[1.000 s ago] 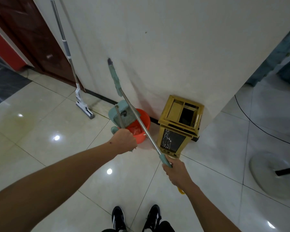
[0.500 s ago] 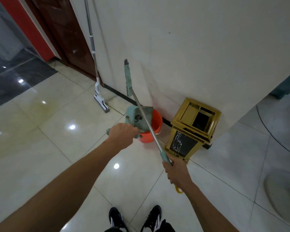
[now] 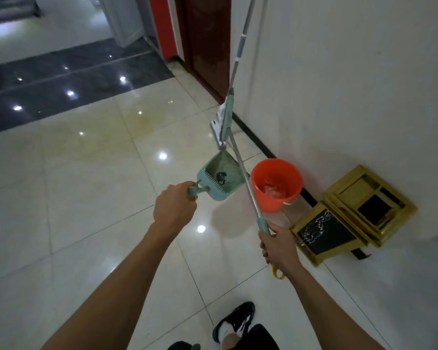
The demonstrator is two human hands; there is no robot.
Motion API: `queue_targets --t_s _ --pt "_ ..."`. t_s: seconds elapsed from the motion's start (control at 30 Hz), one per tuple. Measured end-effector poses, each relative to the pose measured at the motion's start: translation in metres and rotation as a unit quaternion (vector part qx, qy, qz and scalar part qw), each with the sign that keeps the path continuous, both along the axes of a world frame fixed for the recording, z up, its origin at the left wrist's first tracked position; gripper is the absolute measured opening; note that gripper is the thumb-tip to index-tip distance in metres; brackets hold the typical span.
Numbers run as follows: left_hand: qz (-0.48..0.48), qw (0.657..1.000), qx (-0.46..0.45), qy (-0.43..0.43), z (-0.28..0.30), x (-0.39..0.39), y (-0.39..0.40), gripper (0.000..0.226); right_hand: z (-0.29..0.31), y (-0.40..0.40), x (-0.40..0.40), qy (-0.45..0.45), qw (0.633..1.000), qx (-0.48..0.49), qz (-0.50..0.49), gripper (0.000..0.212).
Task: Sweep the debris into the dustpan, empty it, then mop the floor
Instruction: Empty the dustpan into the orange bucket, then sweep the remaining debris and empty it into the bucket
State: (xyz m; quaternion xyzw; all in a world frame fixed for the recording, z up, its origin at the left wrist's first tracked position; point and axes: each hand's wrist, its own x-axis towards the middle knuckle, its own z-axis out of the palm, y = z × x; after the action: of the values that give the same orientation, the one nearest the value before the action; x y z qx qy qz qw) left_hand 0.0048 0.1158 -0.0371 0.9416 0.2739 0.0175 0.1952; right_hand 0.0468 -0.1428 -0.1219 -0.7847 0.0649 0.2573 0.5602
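My left hand grips the short handle of a teal dustpan, held above the floor just left of an orange bucket. A little dark debris lies inside the pan. My right hand grips the lower end of a long metal pole with teal grips; it slants up and away, crossing the dustpan's right edge. A mop with a flat white head leans against the white wall behind.
A gold and black bin stands against the wall right of the bucket. A dark wooden door is at the back. Glossy tiled floor stretches to the left. My shoes are at the bottom.
The dustpan has moved left, off the bucket's mouth, to hang beside it. The view has swung left and the bucket's inside now shows. Both hands keep their grips.
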Motion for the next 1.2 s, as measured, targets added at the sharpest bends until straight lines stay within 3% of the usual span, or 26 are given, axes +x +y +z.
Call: queue_targets --t_s 0.13,0.4,0.63,0.83,1.2 --pt "0.09 0.996 -0.028 0.011 -0.016 -0.081 0.024 0.016 -0.008 0.036 -0.032 0.02 0.998 -0.027 0.059 0.043" --pt "0.262 0.96 -0.074 0.061 -0.053 -0.272 0.039 0.014 -0.028 0.081 -0.13 0.079 0.98 -0.058 0.173 0.045" --pt "0.376 0.915 -0.096 0.108 -0.086 -0.416 0.015 0.01 -0.046 0.109 -0.196 0.119 0.943 -0.108 0.292 0.035" --pt "0.49 0.851 -0.116 0.148 -0.095 -0.502 -0.022 0.011 -0.073 0.135 -0.236 0.149 0.88 -0.159 0.422 0.022" --pt "0.624 0.729 -0.164 0.228 -0.112 -0.597 -0.101 0.015 -0.117 0.167 -0.319 0.203 0.763 -0.209 0.577 0.02"
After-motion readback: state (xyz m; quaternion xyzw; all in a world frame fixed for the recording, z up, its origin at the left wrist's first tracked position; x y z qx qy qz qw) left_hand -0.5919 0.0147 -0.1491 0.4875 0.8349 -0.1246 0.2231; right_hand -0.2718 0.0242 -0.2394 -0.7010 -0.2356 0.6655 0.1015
